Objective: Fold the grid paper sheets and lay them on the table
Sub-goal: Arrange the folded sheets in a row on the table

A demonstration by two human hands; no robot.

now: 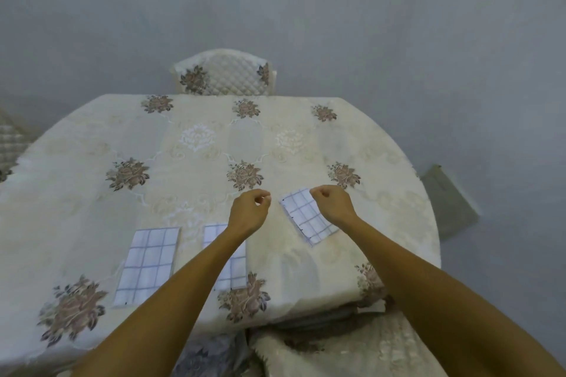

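Three folded grid paper sheets lie on the table's cream flowered cloth (92, 168). One sheet (147, 263) is at the near left. A second sheet (234, 269) lies just right of it, partly hidden under my left forearm. The third sheet (303, 216) lies tilted at the right, its far corner under my right hand. My left hand (249, 211) hovers left of that sheet with fingers curled and holds nothing. My right hand (332, 203) hovers above the third sheet's right edge, fingers curled, nothing in them.
A quilted chair back (226, 73) stands beyond the table's far edge. Another chair (9, 138) shows at the left edge. A grey-green object (448, 199) lies on the floor to the right. Folded cloth (337, 346) hangs at the near edge.
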